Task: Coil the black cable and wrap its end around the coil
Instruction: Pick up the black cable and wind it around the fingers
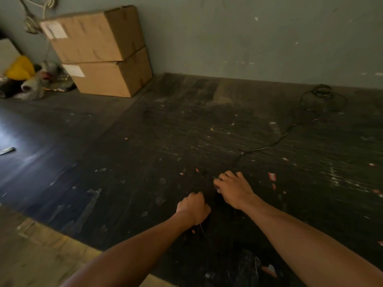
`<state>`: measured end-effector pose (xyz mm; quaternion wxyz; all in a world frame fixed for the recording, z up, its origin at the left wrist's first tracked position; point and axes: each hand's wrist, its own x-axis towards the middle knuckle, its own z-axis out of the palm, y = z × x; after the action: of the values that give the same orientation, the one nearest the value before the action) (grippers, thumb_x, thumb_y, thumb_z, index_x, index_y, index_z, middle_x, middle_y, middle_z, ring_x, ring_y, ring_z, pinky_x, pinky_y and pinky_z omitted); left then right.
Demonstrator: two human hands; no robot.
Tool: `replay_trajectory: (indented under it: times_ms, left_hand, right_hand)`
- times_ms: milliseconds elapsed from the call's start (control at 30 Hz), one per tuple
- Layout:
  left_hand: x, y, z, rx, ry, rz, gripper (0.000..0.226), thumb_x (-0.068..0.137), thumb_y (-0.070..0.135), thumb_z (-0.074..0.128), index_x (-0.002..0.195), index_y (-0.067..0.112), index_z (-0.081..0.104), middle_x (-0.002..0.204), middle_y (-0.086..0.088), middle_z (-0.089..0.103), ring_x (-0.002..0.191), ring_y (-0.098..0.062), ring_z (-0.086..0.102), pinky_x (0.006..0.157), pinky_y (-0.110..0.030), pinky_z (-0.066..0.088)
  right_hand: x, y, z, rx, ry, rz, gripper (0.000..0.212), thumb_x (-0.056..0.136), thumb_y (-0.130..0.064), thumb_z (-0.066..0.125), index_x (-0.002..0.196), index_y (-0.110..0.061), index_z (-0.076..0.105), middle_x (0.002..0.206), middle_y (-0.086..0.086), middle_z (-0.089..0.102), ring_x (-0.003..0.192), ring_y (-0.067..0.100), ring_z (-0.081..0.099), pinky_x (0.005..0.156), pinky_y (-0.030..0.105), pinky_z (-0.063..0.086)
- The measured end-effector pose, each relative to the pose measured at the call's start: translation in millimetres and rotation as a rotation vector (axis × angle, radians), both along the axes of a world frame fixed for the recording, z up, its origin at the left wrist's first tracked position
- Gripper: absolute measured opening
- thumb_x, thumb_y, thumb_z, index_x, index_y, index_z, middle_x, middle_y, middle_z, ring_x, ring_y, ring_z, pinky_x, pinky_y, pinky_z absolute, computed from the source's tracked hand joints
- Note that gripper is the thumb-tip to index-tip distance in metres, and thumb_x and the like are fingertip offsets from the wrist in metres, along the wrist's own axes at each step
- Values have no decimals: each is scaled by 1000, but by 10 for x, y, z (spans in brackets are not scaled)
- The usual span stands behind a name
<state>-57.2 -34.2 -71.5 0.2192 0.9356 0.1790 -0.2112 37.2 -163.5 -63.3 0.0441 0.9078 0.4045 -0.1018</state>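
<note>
A thin black cable [275, 141] runs across the dark mat from a loose tangle [321, 94] near the far wall down toward my hands. My right hand [232, 188] is low over the mat with fingers curled around the cable where it arrives. My left hand [193, 207] is a closed fist just below and left of it, and a thin strand hangs down from under that fist. The cable between the two hands is hard to make out against the dark mat.
Two stacked cardboard boxes [103, 54] stand against the wall at the back left. A yellow bag [20, 68] and clutter lie left of them. The black mat [165, 131] is littered with tape scraps. Bare floor [37, 245] shows at the lower left.
</note>
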Motion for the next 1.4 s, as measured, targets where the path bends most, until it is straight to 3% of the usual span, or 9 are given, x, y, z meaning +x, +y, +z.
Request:
replay_trajectory:
  times_ms: [167,300,400,533,633,767,1000,1267,1400]
  left_hand:
    - [163,125,71,-362,-118,186,19,100,28,47,109,16,59,87,-1,65,75,-11,64,69,-31,56]
    - [221,204,231,-689,-102,293,27,104,22,38,105,8,62,73,-2,54,64,-12,56,64,-26,49]
    - [245,262,330,-873,-143,342,32,104,29,38,103,10,63,67,1,49,62,-12,53,71,-32,51]
    - [353,237,536,-868,-216,351,34,104,31,38,106,9,64,64,3,40,57,-11,41,68,-30,49]
    - [457,190,704,-787,-247,288,35,104,32,38,107,9,65,64,2,38,56,-11,38,60,-27,42]
    - [576,137,875,-779,-251,197,33,103,33,41,102,13,67,59,4,37,52,-10,37,50,-25,35]
    - [634,52,1189,-1210,-145,261,30,103,28,42,104,10,66,58,6,29,48,-8,26,45,-22,20]
    - [555,-86,1515,-1667,-153,196,28,98,21,47,110,9,69,66,1,45,54,-8,41,50,-21,40]
    - [600,-165,1646,-1672,-241,149,29,100,23,45,110,10,70,70,-1,59,60,-11,57,61,-30,56]
  right_hand:
    - [156,-127,149,255,51,-231,9,99,-28,44,108,-28,48,80,-3,67,91,19,67,106,48,35]
    - [368,-286,360,433,74,-469,14,101,-25,41,112,-25,48,93,3,67,85,21,66,74,38,47]
    - [545,-408,486,552,164,-634,18,101,-26,40,115,-26,52,98,2,66,85,18,63,74,42,54]
    - [613,-432,574,624,360,-525,35,96,-22,55,129,-30,48,103,-1,64,84,15,65,77,39,58]
    - [537,-357,673,701,313,-424,60,90,-27,65,141,-39,35,122,-6,52,104,13,57,93,41,53]
    - [592,-309,757,581,194,-242,27,93,-36,58,121,-39,57,114,-7,61,109,14,58,99,49,46]
    - [688,-396,961,842,234,-325,10,99,-27,50,99,-27,60,76,3,66,71,23,66,71,49,57]
    - [719,-451,963,1042,293,-557,13,100,-31,49,95,-23,58,65,5,59,48,15,58,43,29,52]
    - [650,-415,904,1017,282,-558,19,99,-35,48,90,-24,61,65,3,60,49,14,56,46,38,53]
